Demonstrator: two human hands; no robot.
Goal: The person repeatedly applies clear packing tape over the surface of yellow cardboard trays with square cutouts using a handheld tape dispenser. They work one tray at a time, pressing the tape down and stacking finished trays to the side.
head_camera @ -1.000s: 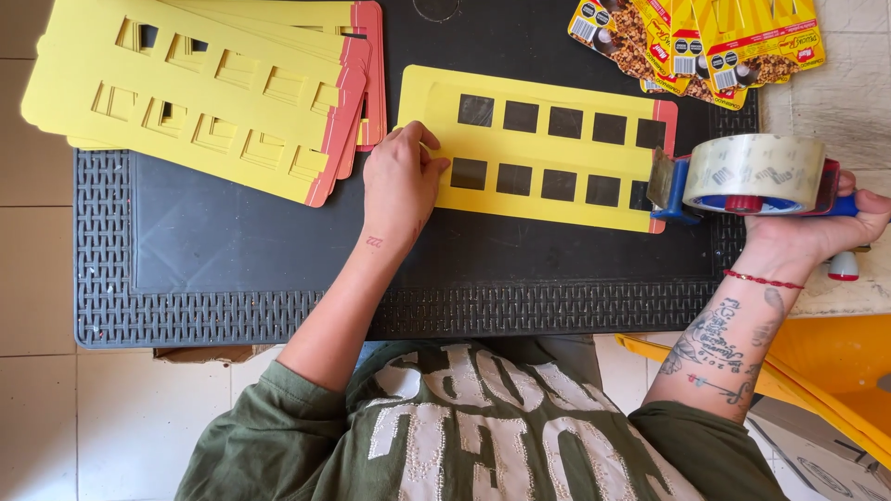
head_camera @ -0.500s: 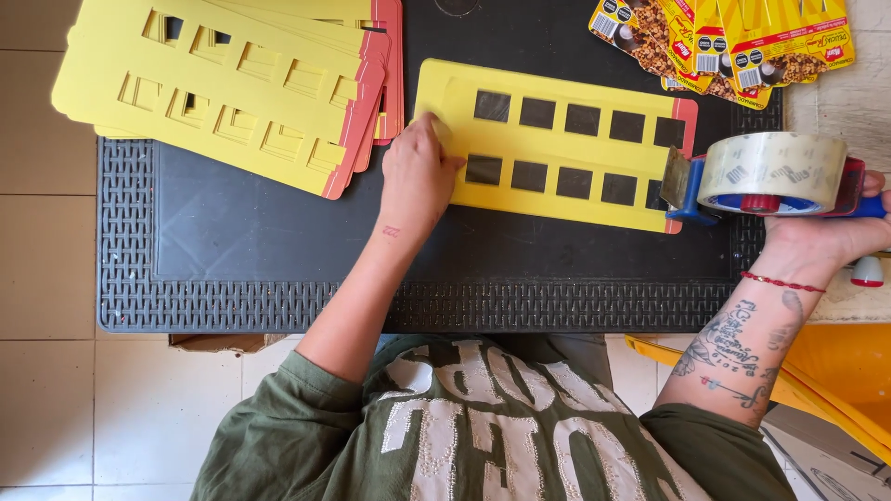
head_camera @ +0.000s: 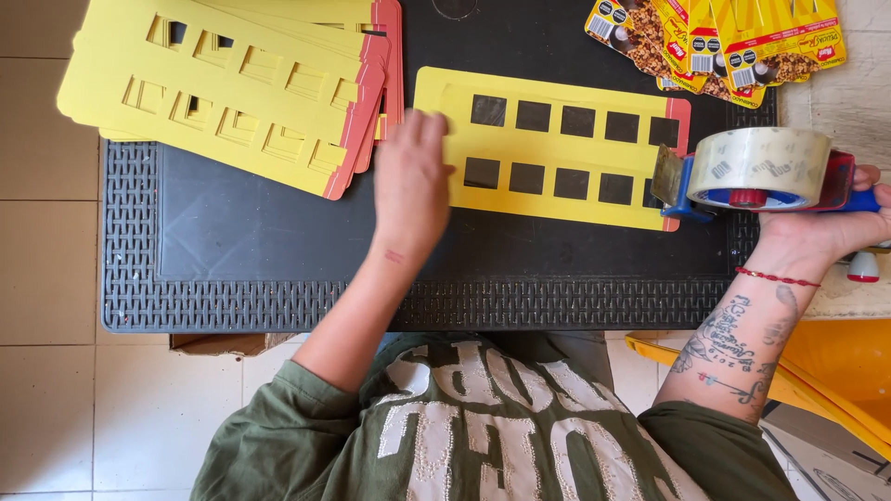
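Moved since a moment ago: left hand [head_camera: 408, 186], slid a bit left along the flat yellow card sheet with ten square holes [head_camera: 557, 153], now blurry from moving. Still gripped by the right hand [head_camera: 826, 232]: blue and red tape holder with a fat roll of clear shiny tape [head_camera: 756, 169], held at the right end of that sheet.

Hard to see: left fingers smeared by blur, lying flat and close together on the sheet's left end, holding nothing. Right fingers wrapped around the handle, mostly hidden behind the roll. Right end of the sheet tucked under the tape holder. Small white thing with a red tip [head_camera: 863, 266] peeking out by the right wrist, too hidden to tell what it is.

Shapes and feel: sheet thin and smooth, yellow with a pink strip on its right edge, two rows of holes showing dark through. Lying flat on the black plastic table with a woven bumpy rim [head_camera: 278, 301]. Up left, a fanned stack of yellow cards with pink edges and cut flaps [head_camera: 232, 88], top edge cut off by the frame. Up right, a bunch of yellow snack packets [head_camera: 724, 42], also cut off. Red string bracelet [head_camera: 775, 276] on the right wrist.
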